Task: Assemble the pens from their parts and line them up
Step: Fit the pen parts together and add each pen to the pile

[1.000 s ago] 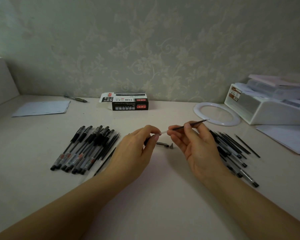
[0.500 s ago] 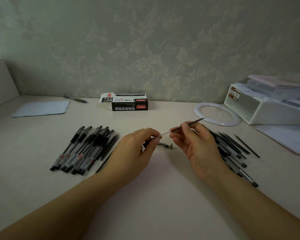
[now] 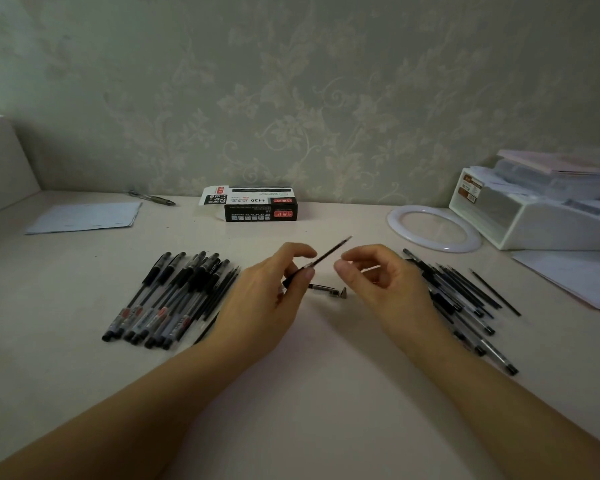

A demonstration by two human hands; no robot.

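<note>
1. At frame centre, the left hand (image 3: 267, 303) pinches a pen barrel (image 3: 293, 278) with a refill (image 3: 329, 254) jutting up-right past its fingertips.
2. Just right of the refill tip, the right hand (image 3: 378, 282) hangs loosely curled, holding nothing.
3. Below them, a small pen part (image 3: 328, 291) lies on the table (image 3: 312, 393).

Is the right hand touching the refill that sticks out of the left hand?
Apart. The head view shows bare table between the right hand and the refill, which only the left hand holds.
</note>
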